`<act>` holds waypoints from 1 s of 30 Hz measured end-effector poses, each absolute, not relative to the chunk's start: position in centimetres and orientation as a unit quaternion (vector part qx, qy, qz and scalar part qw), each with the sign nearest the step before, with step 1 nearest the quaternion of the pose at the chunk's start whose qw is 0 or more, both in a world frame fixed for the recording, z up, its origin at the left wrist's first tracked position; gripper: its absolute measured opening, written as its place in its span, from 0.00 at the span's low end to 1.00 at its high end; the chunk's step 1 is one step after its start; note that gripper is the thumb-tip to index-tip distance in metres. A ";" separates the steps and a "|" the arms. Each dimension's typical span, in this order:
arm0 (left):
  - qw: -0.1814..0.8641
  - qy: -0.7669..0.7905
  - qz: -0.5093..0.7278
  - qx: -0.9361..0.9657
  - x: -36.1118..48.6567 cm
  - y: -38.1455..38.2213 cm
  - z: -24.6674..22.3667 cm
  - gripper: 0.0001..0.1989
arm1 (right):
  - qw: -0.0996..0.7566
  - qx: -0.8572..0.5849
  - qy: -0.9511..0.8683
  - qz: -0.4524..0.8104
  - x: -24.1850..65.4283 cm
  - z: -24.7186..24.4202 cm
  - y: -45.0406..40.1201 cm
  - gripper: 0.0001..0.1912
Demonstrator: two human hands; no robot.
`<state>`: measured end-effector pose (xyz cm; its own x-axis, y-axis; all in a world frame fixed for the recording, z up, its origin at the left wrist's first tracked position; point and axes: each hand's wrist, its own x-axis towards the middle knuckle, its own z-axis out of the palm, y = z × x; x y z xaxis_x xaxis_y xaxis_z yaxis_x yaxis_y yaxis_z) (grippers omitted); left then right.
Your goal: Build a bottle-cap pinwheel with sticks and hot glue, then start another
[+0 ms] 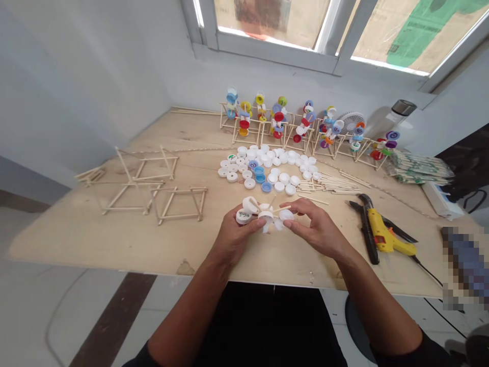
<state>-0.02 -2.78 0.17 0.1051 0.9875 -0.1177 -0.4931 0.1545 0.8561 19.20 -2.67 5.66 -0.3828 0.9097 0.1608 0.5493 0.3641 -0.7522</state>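
Between both hands, just above the front of the table, is a small wheel of white bottle caps and thin wooden sticks [266,213]. My left hand [239,227] is closed around its left side, thumb on the central cap. My right hand [315,224] pinches the right side, at a white cap [286,215] near a stick end. Past the hands lie loose white bottle caps [283,178] and several blue caps [260,178]. A pile of short wooden sticks [336,183] lies to their right.
A yellow glue gun [385,234] rests on a black stand [367,229] at right. Stick frames [181,204] stand at left. Finished-looking frames with coloured cap wheels [278,122] line the wall, near a small fan [351,122], a bottle [393,117] and wrapped bundles [420,167].
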 end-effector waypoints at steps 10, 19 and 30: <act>0.661 0.375 0.550 0.346 0.0 -2.7 0.3 0.18 | 0.292 -0.470 -0.770 0.316 19.1 5.2 -2.8 0.13; 0.664 0.378 0.551 0.336 0.0 -2.7 0.3 0.17 | 0.326 -0.469 -0.750 0.333 19.6 5.2 -3.0 0.18; 0.668 0.385 0.532 0.351 0.0 -2.8 0.7 0.25 | 0.381 -0.510 -0.644 0.423 20.0 6.3 -3.5 0.12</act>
<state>0.01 -2.80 0.74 0.1377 0.9805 -0.1405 -0.4412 0.1877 0.8775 20.01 -3.50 6.29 -0.1883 0.9803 0.0602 0.3351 0.1217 -0.9343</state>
